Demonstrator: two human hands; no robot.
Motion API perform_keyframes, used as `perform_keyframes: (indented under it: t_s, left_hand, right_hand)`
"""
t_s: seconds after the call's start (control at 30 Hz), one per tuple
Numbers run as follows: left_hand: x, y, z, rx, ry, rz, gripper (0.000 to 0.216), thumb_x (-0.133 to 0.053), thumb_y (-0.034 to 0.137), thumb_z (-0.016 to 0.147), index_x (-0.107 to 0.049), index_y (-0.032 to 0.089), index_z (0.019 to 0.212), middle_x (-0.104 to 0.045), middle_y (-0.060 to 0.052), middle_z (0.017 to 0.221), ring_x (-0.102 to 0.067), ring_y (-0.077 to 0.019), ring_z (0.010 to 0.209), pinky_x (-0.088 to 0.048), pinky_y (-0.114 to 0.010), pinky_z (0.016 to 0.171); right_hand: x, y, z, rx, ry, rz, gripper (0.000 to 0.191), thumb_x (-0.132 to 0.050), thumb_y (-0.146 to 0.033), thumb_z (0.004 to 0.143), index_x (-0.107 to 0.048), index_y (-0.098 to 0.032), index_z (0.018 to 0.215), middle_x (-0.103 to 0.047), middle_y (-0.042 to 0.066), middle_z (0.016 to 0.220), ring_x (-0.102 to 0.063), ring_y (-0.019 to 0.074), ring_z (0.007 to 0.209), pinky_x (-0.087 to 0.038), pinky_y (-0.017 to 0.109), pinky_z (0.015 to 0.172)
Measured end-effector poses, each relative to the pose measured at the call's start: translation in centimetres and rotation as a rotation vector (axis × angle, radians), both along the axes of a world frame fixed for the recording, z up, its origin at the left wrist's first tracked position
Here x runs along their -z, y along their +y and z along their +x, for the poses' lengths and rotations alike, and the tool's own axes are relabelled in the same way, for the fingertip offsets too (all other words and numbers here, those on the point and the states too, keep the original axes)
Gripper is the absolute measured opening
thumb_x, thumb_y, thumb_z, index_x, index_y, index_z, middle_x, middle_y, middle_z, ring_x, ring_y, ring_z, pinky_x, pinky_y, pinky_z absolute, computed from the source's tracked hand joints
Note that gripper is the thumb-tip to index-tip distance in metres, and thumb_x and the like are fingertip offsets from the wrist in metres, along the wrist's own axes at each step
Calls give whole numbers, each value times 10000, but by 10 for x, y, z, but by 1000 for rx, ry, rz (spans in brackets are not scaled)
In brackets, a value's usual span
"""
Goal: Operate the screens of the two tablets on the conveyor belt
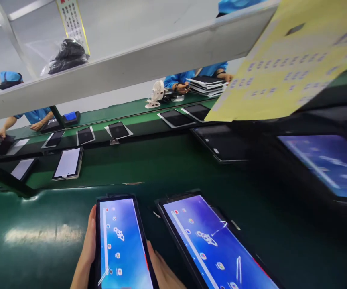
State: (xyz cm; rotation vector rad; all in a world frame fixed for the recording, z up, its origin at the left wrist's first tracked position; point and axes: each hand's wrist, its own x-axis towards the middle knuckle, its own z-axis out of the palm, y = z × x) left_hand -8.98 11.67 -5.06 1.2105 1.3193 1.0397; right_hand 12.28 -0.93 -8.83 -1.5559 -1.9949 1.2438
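A lit tablet (122,245) with a blue home screen stands low in the head view, held between both hands. My left hand (86,253) lies along its left edge, fingers pressed against the frame. My right hand (161,271) supports its right lower edge from underneath; its fingers are mostly hidden. A second lit tablet (215,245) lies just to the right on the dark green bench (41,237), untouched.
Beyond runs a green conveyor (131,158) carrying several tablets, some dark, some white-screened. A yellow label sheet (287,68) hangs at the upper right above another lit screen (332,162). Workers in blue sleeves (35,116) handle tablets across the line. A small white fan (156,94) stands there.
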Motion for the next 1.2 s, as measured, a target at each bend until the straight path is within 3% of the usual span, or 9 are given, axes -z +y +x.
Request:
perform_keyframes:
  t_s: [0.13, 0.23, 0.33, 0.47, 0.67, 0.77, 0.93, 1.07, 1.2]
  left_hand:
    - [-7, -7, 8, -6, 31, -20, 616, -351, 566, 901, -289, 242, 1421, -261, -48, 1529, -257, -250, 1384, -223, -417, 1144]
    - [-11, -5, 12, -60, 98, -79, 611, -394, 584, 877, -325, 277, 1400, -271, -10, 1525, -249, -252, 1387, -219, -411, 1148]
    - [-16, -4, 17, -58, 120, -138, 646, -404, 619, 851, -288, 322, 1413, -258, 21, 1528, -279, -273, 1373, -282, -431, 1122]
    - [-22, -7, 25, -82, 111, -226, 696, -437, 643, 819, -235, 370, 1426, -227, 28, 1537, -346, -312, 1335, -426, -445, 1022]
    - [-18, -13, 24, -81, 143, -201, 684, -449, 586, 830, -214, 361, 1432, -179, 39, 1553, -258, -291, 1383, -461, -402, 988]
    - [-12, -9, 17, -18, 223, -146, 675, -459, 550, 841, -222, 329, 1434, -167, 21, 1557, -191, -265, 1408, -355, -408, 1079]
    - [-7, 16, 10, 65, 298, -4, 663, -464, 458, 856, -230, 227, 1432, -220, -52, 1542, -192, -213, 1409, -137, -402, 1162]
    - [-10, 34, 11, 88, 311, 25, 592, -483, 426, 854, -325, 244, 1394, -301, -49, 1512, -265, -219, 1384, -167, -403, 1154]
    - [-12, 35, 12, 89, 316, 26, 574, -479, 449, 863, -361, 236, 1383, -353, -65, 1485, -310, -235, 1363, -213, -396, 1137]
  right_hand:
    - [-41, 9, 22, 5, -40, -82, 1234, -779, -8, 633, 133, -131, 1456, 5, 146, 1492, -69, 276, 1370, -163, 382, 1134]
    - [-54, 7, 60, 113, 108, -126, 1042, -727, -156, 743, -19, -206, 1505, -155, 81, 1494, -210, 245, 1347, -268, 350, 1100]
    - [-48, 11, 118, 509, 41, 144, 713, -487, -450, 901, -170, -211, 1493, -242, 65, 1474, -258, 260, 1330, -315, 405, 1073]
    - [-27, 35, 168, 832, -272, 256, 969, -447, -672, 817, -51, -90, 1484, -259, 179, 1443, -276, 360, 1302, -405, 479, 977]
    - [-17, 55, 152, 800, -529, 225, 1099, -516, -714, 739, 20, -99, 1476, -235, 217, 1438, -267, 398, 1295, -370, 551, 960]
    - [-19, 45, 155, 823, -438, 207, 1081, -447, -760, 735, -15, -107, 1481, -246, 197, 1441, -315, 403, 1266, -412, 532, 922]
    - [-22, 56, 191, 755, -272, 43, 786, -239, -644, 888, -242, -96, 1450, -403, 148, 1366, -435, 286, 1212, -451, 387, 938]
    - [-31, 94, 217, 640, -366, 45, 573, -300, -456, 954, -433, -67, 1352, -461, 149, 1324, -424, 285, 1225, -395, 390, 997]
    - [-51, 122, 217, 585, -441, 172, 388, -354, -376, 971, -643, -126, 1039, -630, 140, 1012, -547, 336, 1032, -452, 425, 867]
